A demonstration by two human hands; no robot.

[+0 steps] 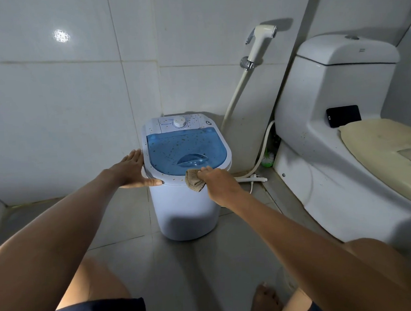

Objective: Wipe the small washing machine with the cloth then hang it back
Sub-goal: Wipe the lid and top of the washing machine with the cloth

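A small white washing machine [186,204] with a blue see-through lid stands on the floor in the tiled corner. Brown specks dot its lid and control panel. My left hand [133,170] lies flat against the machine's left rim, fingers straight, thumb along the front edge. My right hand [217,181] grips a bunched brown cloth [194,180] and holds it on the front edge of the lid.
A white toilet [337,128] stands close on the right with a black phone [343,116] on it. A bidet sprayer [260,42] hangs on the wall, its hose running down behind the machine. A plug and cord [251,178] lie on the floor. My knees and a foot show below.
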